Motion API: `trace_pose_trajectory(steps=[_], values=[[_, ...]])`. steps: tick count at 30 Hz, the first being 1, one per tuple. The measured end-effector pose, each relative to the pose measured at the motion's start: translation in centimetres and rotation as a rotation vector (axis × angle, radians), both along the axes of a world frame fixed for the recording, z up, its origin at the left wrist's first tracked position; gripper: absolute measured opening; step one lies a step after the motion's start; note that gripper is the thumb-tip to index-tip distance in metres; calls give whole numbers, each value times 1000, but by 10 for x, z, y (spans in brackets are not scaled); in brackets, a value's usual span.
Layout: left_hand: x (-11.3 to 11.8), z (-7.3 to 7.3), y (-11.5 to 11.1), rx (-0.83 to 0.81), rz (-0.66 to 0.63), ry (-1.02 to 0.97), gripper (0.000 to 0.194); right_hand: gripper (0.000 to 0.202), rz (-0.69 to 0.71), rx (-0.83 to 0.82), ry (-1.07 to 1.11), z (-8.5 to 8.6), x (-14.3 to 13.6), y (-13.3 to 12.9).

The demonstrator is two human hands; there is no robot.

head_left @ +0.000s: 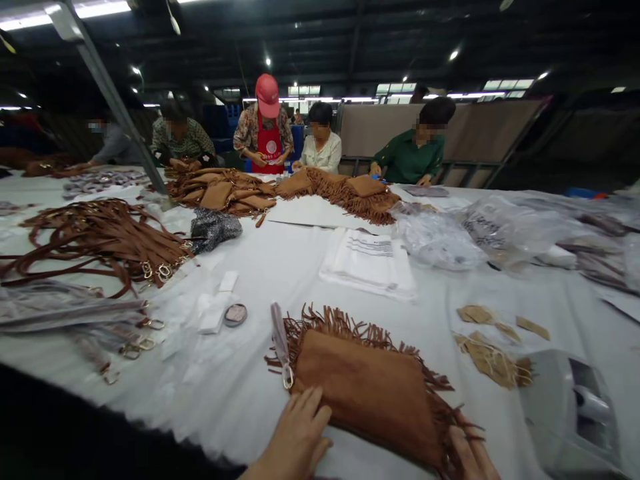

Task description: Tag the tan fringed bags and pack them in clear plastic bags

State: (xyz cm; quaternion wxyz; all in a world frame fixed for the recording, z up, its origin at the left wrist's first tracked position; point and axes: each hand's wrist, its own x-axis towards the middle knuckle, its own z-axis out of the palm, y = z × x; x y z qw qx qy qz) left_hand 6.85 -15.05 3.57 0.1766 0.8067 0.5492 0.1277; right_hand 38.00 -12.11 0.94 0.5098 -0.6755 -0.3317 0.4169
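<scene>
Flatly, the left hand [299,430] rests ungripping on the fringed suede pouch [363,390]; the right hand [470,448] touches its fringe, grip unclear.

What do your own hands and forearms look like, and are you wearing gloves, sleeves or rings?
My left hand is bare: no glove, no ring in sight, and no sleeve on the short bit of forearm in view. My right hand is ungloved too, but fringe and the picture's edge hide part of it, so I can't tell about rings or a sleeve there.
</scene>
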Motion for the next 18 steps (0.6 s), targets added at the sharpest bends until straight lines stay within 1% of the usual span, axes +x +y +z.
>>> trace_pose_trajectory(steps=[1, 2, 4, 6, 7, 9, 11, 13, 15, 18], values=[[-12, 5, 0, 43, 54, -25, 37, 94, -2, -34, -30, 6, -3, 0], [-24, 9, 4, 86, 100, -29, 39, 100, 1, -59, -85, 11, -6, 1], [-48, 17, 18, 157, 137, 36, 52, 106, 27, -89, -216, 17, -12, 8], [-67, 21, 38, 184, 93, 169, 62, 106, 65, -122, -290, 20, -16, 16], [-75, 21, 48, 183, 52, 235, 62, 106, 75, -134, -306, 21, -18, 20], [-86, 20, 64, 179, -37, 331, 53, 106, 86, -138, -328, 22, -19, 24], [-92, 20, 73, 186, -112, 370, 37, 105, 76, -137, -358, 24, -20, 23], [-95, 22, 73, 173, -163, 382, 26, 103, 57, -141, -377, 26, -21, 20], [-98, 25, 65, 96, -175, 384, 24, 102, 37, -145, -375, 27, -23, 17], [-103, 28, 44, -104, -80, 360, 28, 102, 20, -147, -382, 26, -25, 14]])
